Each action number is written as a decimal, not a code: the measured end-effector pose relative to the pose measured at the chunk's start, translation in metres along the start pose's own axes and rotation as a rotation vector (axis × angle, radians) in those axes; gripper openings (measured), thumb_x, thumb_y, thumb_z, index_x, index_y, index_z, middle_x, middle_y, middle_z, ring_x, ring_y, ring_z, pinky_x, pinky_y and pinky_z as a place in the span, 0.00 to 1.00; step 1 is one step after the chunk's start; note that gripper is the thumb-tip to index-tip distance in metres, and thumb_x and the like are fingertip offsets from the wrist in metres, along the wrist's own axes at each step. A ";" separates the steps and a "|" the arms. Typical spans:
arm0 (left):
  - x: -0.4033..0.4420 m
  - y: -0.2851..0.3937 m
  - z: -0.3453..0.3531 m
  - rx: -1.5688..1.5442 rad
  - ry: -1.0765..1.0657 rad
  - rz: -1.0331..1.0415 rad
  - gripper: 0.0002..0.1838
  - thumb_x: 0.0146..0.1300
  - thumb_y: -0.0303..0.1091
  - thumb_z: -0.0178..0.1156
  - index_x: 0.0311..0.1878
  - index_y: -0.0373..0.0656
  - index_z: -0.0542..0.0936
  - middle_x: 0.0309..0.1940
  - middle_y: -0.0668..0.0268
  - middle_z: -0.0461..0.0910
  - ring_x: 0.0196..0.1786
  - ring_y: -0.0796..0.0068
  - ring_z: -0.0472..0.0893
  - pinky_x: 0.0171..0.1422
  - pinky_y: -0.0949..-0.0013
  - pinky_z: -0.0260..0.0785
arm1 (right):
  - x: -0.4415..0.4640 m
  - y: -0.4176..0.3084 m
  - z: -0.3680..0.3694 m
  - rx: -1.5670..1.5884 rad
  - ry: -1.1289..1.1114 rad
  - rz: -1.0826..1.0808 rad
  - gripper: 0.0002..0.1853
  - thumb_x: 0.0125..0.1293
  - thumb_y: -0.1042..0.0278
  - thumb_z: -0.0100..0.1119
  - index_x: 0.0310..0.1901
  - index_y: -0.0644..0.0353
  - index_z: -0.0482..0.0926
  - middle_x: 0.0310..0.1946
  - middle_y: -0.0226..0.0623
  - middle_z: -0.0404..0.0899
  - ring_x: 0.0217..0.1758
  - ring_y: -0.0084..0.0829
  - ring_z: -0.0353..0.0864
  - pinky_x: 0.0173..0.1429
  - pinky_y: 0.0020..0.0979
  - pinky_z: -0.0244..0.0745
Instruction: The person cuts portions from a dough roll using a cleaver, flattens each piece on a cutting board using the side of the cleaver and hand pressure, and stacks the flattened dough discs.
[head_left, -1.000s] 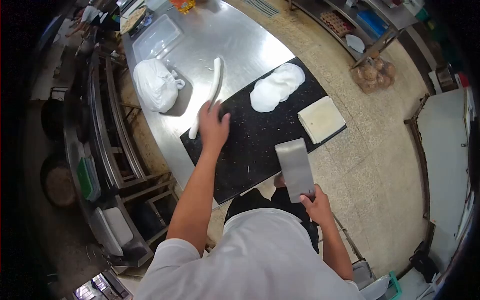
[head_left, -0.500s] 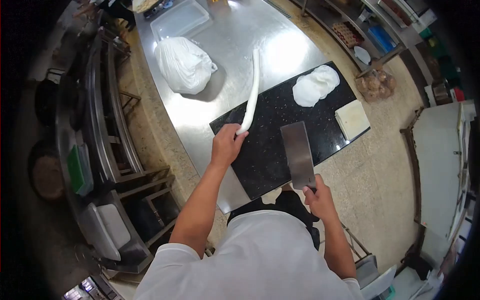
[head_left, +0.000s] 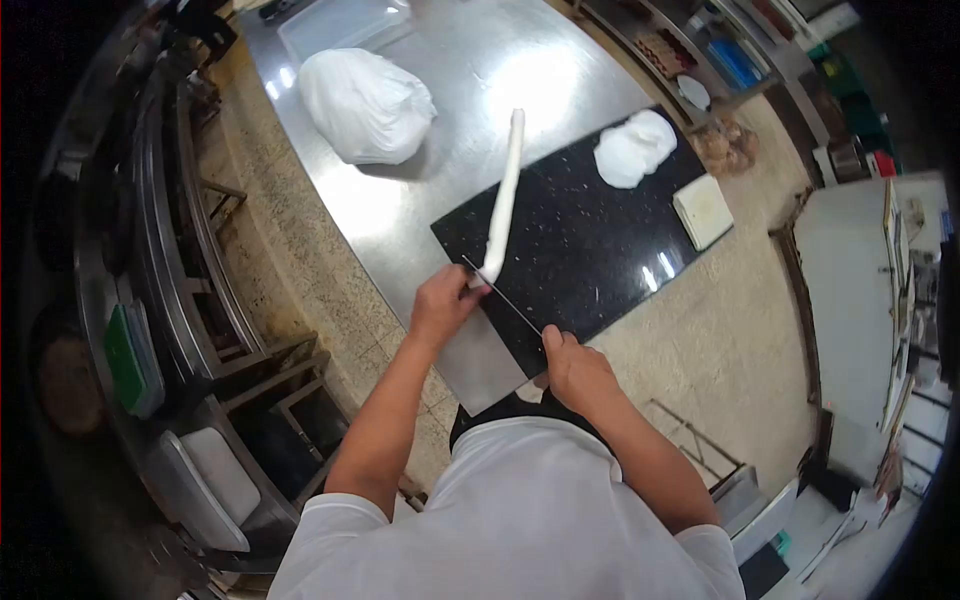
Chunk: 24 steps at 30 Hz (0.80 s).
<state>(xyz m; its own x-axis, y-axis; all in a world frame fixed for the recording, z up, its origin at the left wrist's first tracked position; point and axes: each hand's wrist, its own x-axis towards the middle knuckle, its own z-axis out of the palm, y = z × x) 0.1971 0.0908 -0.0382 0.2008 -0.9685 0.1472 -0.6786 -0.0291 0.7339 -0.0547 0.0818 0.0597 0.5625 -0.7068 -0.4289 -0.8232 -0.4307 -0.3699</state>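
Observation:
A long white rope of dough (head_left: 506,190) runs from the steel table onto a black speckled slab (head_left: 570,240). At its near end, my left hand (head_left: 443,307) pinches the tip between thumb and fingers. My right hand (head_left: 577,368) grips the handle of a cleaver (head_left: 512,305), whose blade is turned edge-on to the camera and crosses the dough right beside my left fingers. Whether the blade has gone through the dough, I cannot tell. Flat white dough rounds (head_left: 636,150) lie overlapped at the slab's far right, with a folded pale cloth (head_left: 704,212) near the right edge.
A tied white plastic bag (head_left: 366,107) bulges on the steel table (head_left: 460,60), in front of a clear plastic tub (head_left: 345,28). To the left stand steel counters with a green-lidded container (head_left: 128,357). Shelves with egg trays (head_left: 664,55) are at the far right.
The cleaver has swung left from lying flat over the slab to standing edge-on at the dough's near end. My left hand has shifted slightly down, still at the dough tip.

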 end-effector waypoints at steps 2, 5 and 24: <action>0.001 0.012 -0.011 -0.080 0.021 0.009 0.13 0.64 0.40 0.73 0.37 0.39 0.83 0.34 0.55 0.82 0.36 0.48 0.83 0.40 0.52 0.77 | -0.018 0.007 0.001 0.075 -0.061 0.033 0.08 0.77 0.68 0.45 0.52 0.60 0.69 0.43 0.56 0.82 0.41 0.60 0.87 0.46 0.55 0.83; -0.002 0.004 -0.015 0.094 -0.096 0.056 0.14 0.69 0.44 0.67 0.42 0.41 0.84 0.34 0.54 0.81 0.38 0.49 0.83 0.44 0.50 0.76 | -0.050 0.033 0.010 0.132 -0.072 0.184 0.11 0.74 0.68 0.54 0.53 0.61 0.68 0.43 0.58 0.82 0.43 0.62 0.85 0.46 0.58 0.79; 0.063 0.134 0.143 0.593 -0.690 0.633 0.39 0.73 0.68 0.48 0.82 0.63 0.65 0.86 0.50 0.49 0.87 0.35 0.42 0.82 0.21 0.29 | -0.021 0.278 -0.022 1.395 0.699 0.336 0.18 0.79 0.51 0.59 0.42 0.60 0.78 0.25 0.29 0.76 0.23 0.21 0.74 0.29 0.28 0.72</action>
<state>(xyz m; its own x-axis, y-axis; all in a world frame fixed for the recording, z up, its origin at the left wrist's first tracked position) 0.0180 -0.0097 -0.0253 -0.6133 -0.7750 -0.1526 -0.7873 0.5846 0.1959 -0.2966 -0.0355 -0.0159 -0.0887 -0.9352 -0.3428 0.0359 0.3410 -0.9394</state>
